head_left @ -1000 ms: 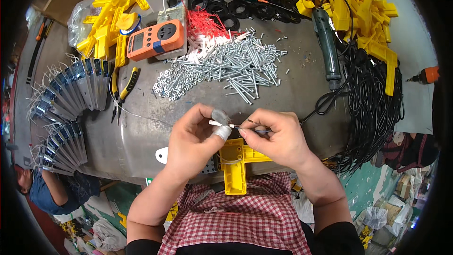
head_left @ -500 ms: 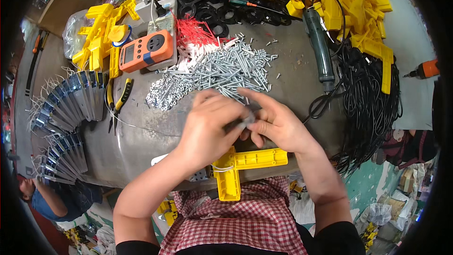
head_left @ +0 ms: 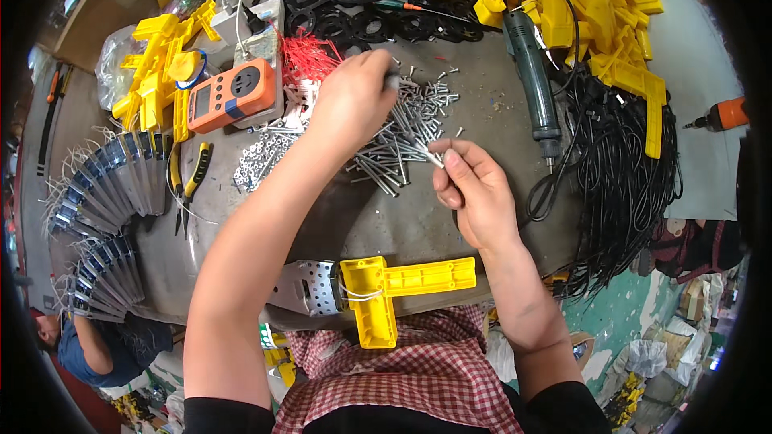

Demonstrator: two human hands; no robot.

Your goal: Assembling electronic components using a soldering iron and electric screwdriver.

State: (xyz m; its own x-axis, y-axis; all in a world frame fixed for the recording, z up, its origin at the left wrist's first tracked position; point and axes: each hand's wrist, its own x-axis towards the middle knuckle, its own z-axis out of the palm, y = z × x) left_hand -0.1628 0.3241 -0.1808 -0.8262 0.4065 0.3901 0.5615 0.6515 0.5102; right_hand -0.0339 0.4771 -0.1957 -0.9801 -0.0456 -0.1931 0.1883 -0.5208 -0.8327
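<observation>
Silvery white, the short piece (head_left: 434,159) pinched between thumb and fingers of the right hand (head_left: 479,193) sits at the lower right edge of the screw pile (head_left: 408,122); it may be a screw, though the grip covers one end. The left hand (head_left: 356,96), well apart from the right, is over the pile's upper left, fingertips out of sight, so I cannot tell whether it grips anything. Its forearm (head_left: 257,233) hides part of the perforated metal plate (head_left: 318,288) beside an open yellow casing (head_left: 370,280), and some of the nuts (head_left: 257,159). At far right, an orange tool (head_left: 730,115) is cut off by the view's edge.
</observation>
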